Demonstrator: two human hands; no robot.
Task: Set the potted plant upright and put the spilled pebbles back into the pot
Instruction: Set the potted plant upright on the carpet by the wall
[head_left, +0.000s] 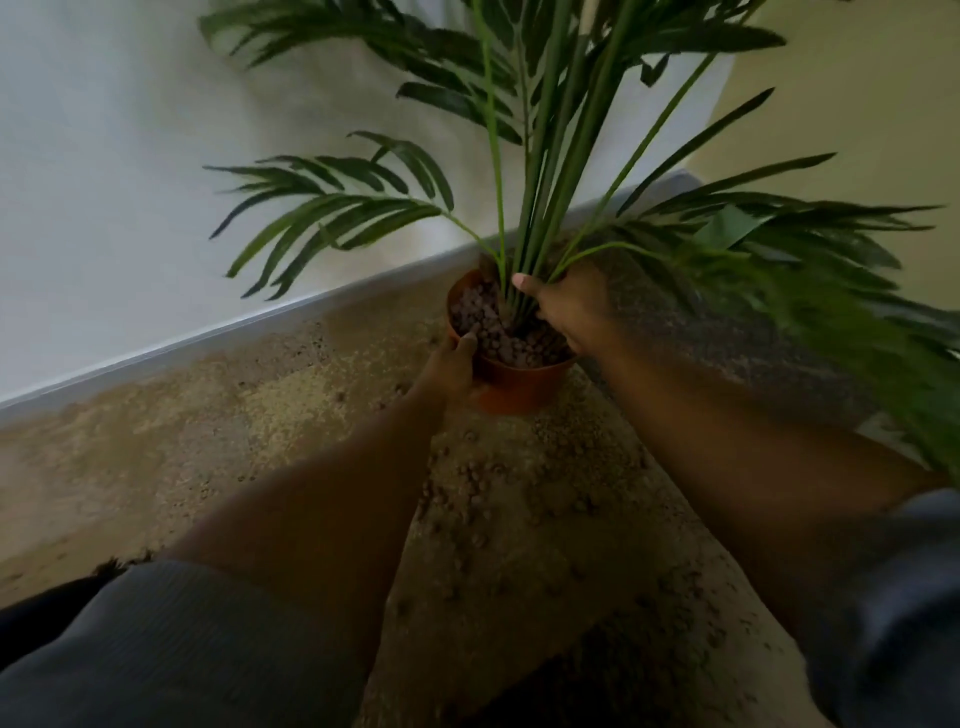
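Observation:
A terracotta-coloured pot (519, 387) stands roughly upright on the beige carpet, close to the wall. Brown pebbles (493, 332) fill its top around the palm plant's green stems (540, 208). My left hand (452, 366) grips the pot's near-left rim, thumb over the edge. My right hand (566, 306) is wrapped round the base of the stems just above the pebbles. Several spilled pebbles (483, 483) lie scattered on the carpet between my forearms, in front of the pot.
A white wall with a skirting board (234, 332) runs diagonally behind the pot. Long palm fronds (805, 260) spread out to the left and over my right arm. My knees, in dark clothing, sit at the bottom corners.

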